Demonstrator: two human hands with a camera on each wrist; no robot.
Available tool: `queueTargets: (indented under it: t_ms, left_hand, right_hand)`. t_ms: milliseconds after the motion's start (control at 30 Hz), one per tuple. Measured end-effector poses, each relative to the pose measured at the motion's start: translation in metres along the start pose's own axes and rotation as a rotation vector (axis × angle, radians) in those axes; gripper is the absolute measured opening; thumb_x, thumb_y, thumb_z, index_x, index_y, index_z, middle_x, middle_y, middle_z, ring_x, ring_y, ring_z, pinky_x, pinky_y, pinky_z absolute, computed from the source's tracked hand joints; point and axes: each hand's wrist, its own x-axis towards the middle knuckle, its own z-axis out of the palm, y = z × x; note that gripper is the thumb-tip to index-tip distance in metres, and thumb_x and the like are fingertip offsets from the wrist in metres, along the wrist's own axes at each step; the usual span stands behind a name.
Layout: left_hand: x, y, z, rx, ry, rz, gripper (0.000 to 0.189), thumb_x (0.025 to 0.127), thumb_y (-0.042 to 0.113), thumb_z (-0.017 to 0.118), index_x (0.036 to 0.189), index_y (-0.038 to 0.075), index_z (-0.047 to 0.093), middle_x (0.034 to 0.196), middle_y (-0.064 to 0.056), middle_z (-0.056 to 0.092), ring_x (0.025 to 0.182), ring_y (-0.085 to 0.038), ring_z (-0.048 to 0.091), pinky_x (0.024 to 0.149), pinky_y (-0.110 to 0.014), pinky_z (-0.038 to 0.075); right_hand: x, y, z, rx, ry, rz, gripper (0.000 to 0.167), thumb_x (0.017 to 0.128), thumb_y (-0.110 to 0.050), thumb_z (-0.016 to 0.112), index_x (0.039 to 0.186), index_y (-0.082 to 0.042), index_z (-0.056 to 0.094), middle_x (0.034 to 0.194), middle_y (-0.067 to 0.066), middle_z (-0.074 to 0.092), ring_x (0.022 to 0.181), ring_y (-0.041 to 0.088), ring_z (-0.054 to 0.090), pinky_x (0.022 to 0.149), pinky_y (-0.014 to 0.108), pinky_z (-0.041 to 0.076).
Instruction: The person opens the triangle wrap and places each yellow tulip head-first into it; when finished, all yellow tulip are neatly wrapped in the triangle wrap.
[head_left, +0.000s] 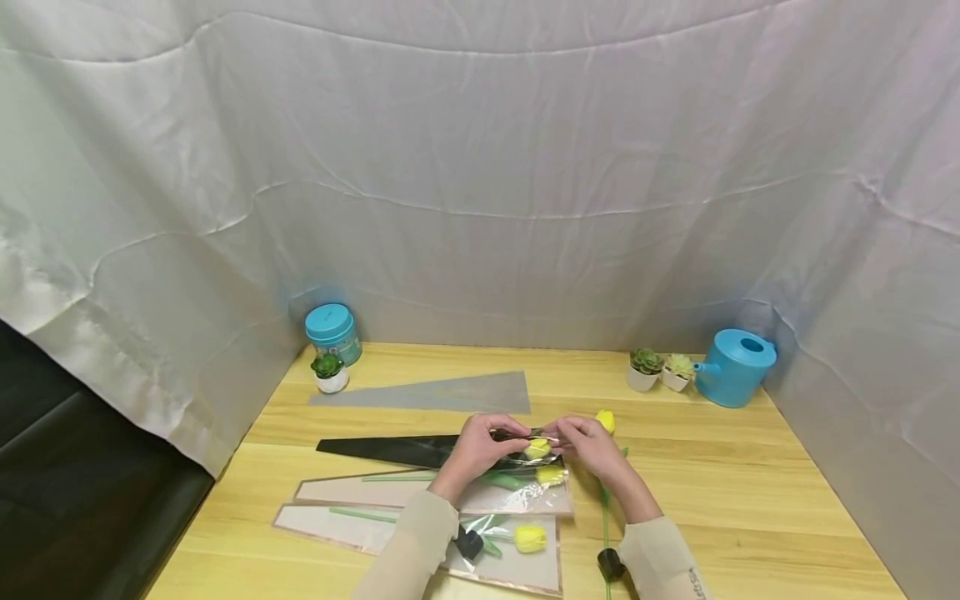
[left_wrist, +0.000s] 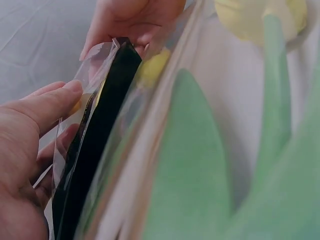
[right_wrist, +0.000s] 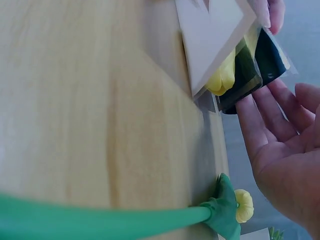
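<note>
A black-backed clear flower sleeve [head_left: 390,450] lies across the table with a yellow artificial tulip [head_left: 537,448] at its wide end. My left hand [head_left: 480,450] pinches the clear film [left_wrist: 72,117] there, some fingertips showing through it. From the other side my right hand [head_left: 596,450] reaches to the sleeve's mouth. In the right wrist view its fingers [right_wrist: 272,112] are extended and touch the black edge [right_wrist: 267,57], with the thumb apart. Two pale sleeves [head_left: 427,496] [head_left: 510,573], each holding a yellow tulip [head_left: 550,475] [head_left: 530,538], lie nearer my body.
Behind the black sleeve lies a grey sleeve [head_left: 465,393]. Another tulip [head_left: 605,422] lies by my right forearm. Toward the back stand a blue-lidded jar [head_left: 330,325], small potted succulents [head_left: 332,375] [head_left: 643,369] and a blue watering can [head_left: 731,371]. Grey curtains [head_left: 510,208] surround the table.
</note>
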Motion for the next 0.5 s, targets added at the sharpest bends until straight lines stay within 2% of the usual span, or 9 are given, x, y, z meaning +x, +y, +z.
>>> queueTargets:
  t_ms: [233,500]
  left_hand:
    - [-0.0003,-0.0028,0.0001,0.022,0.009,-0.004,0.012,0.090,0.026,0.083,0.101,0.028,0.082,0.102,0.013,0.078,0.094,-0.008,0.070,0.076,-0.025,0.057]
    - [0.0005,-0.0042,0.0004,0.039,0.012,-0.002,0.012,0.090,0.023,0.083,0.101,0.028,0.083,0.101,0.013,0.078,0.091,-0.006,0.069,0.074,-0.025,0.057]
  right_hand:
    - [0.0004,0.0009,-0.0009,-0.014,0.024,0.006,0.030,0.108,-0.020,0.057,0.115,0.004,0.073,0.112,0.019,0.073,0.097,0.021,0.072,0.086,0.031,0.062]
    - [0.0025,0.0020,-0.0011,-0.036,0.037,-0.011,0.028,0.108,-0.019,0.057,0.113,0.003,0.074,0.106,0.016,0.075,0.094,0.019,0.071,0.085,0.032,0.062]
